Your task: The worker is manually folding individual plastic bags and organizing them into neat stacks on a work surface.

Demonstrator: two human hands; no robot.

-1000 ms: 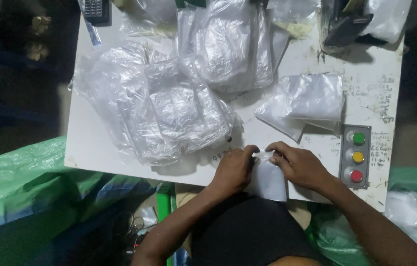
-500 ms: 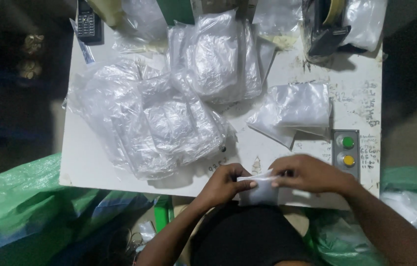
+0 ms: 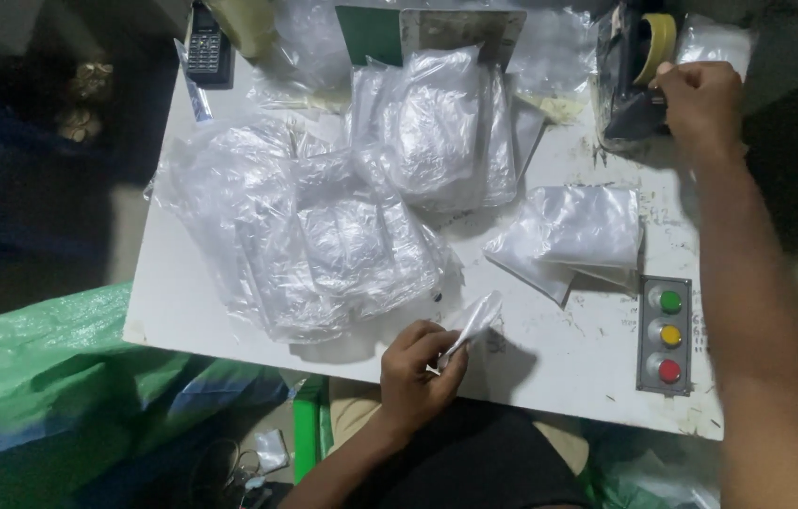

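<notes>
The right hand (image 3: pixel 700 99) is now reaching away to the tape dispenser (image 3: pixel 633 80) at the white worktop's (image 3: pixel 550 363) far edge, fingers curling onto it. The left hand (image 3: pixel 418 377) is pinching the small clear packet (image 3: pixel 474 325) above the near edge; it's looking light, limp and slippery, best held by its folded end.

Left hand (image 3: pixel 416 369) low and near the body, fingers curled shut in a pinch, wrist bent. Right arm stretched far forward, right hand (image 3: pixel 699 102) closed, knuckles up.
</notes>
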